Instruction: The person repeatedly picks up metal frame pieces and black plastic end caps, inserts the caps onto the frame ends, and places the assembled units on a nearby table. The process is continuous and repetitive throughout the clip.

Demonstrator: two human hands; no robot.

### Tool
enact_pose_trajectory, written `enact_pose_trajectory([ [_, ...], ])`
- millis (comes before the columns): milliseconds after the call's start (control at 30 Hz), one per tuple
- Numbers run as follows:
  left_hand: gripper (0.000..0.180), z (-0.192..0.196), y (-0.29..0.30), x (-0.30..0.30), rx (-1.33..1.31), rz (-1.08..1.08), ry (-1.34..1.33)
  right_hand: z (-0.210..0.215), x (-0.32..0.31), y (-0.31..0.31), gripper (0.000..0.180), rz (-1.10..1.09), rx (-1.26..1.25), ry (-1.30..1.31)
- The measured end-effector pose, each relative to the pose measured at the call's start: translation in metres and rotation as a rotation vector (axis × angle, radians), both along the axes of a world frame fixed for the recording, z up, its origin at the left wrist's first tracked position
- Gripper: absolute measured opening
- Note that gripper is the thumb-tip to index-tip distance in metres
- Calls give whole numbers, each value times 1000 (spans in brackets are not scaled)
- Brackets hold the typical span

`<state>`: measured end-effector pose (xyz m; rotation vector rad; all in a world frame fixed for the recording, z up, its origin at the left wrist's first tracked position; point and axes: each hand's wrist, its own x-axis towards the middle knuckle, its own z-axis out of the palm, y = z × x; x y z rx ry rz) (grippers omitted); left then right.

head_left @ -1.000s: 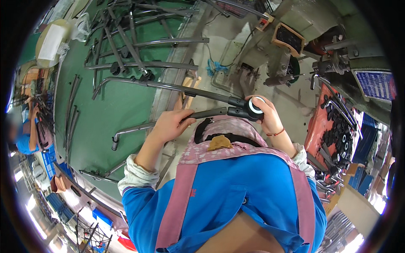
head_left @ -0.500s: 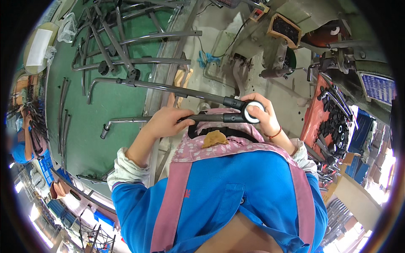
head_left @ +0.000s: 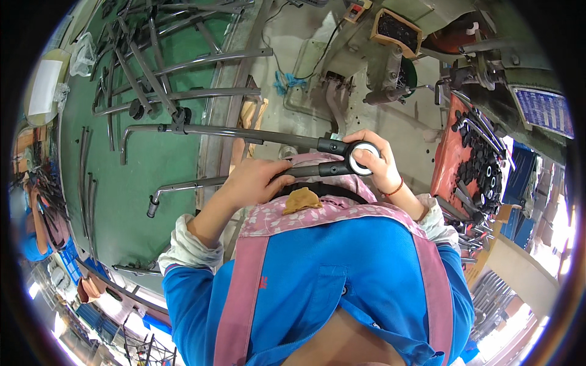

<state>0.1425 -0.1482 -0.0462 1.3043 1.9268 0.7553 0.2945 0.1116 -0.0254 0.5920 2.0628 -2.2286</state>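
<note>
Two dark metal tubes meet at a round black hinge joint with a white disc (head_left: 364, 158). My right hand (head_left: 383, 166) is closed round this joint, thumb on the disc. The upper tube (head_left: 244, 132) runs left over the green tabletop, ending in a downward bend, with a black clamp part near that end. My left hand (head_left: 256, 182) grips the lower tube (head_left: 210, 182) a little left of the joint. This tube slants down to the left and ends in a bent tip with a dark cap. The left palm is hidden.
More bent tubes (head_left: 177, 61) lie piled on the green table (head_left: 159, 226), with thin rods (head_left: 85, 177) at its left. Right of me, an orange-red tray (head_left: 444, 146) holds black parts and white rings. A machine with a small parts box (head_left: 397, 32) stands ahead. Another person's arm (head_left: 38, 219) shows far left.
The lower tube has swung slightly, its left end now lower and the gap to the upper tube wider. My left hand moved down with it. The surroundings have shifted slightly left in view.
</note>
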Motion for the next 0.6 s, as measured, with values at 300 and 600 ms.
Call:
enact_pose_trajectory([
  [300,34,-11,8,15,-1,10,77,5,5,7,32,37,234,-117],
  [600,33,-8,28,43,338,30,508,32,42,41,27,-73,185,-79],
])
